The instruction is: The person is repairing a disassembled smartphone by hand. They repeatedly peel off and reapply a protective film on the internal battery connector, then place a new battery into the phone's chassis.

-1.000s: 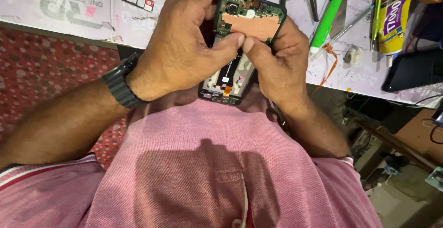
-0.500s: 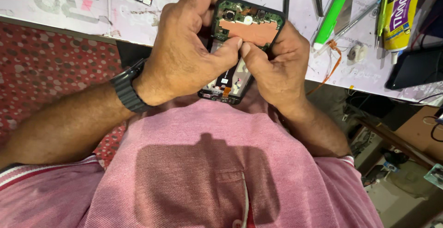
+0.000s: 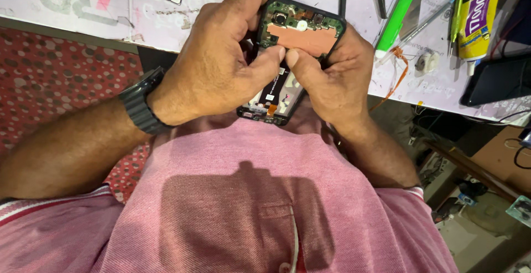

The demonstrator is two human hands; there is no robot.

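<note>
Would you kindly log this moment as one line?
left hand: grips opened phone | right hand: grips phone, thumb pressing inside | phone: back off, above lap | nearby: green pen, glue tube

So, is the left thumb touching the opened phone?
Touching. The head view shows the left hand wrapped around the opened phone, its thumb tip pressed on the inside beside the right hand thumb.

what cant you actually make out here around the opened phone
Head view:
- Middle of the opened black phone: hidden by both thumbs.
- What the left hand and right hand pinch: covered by the thumbs.
- Yellow glue tube: cut off by the top edge.
</note>
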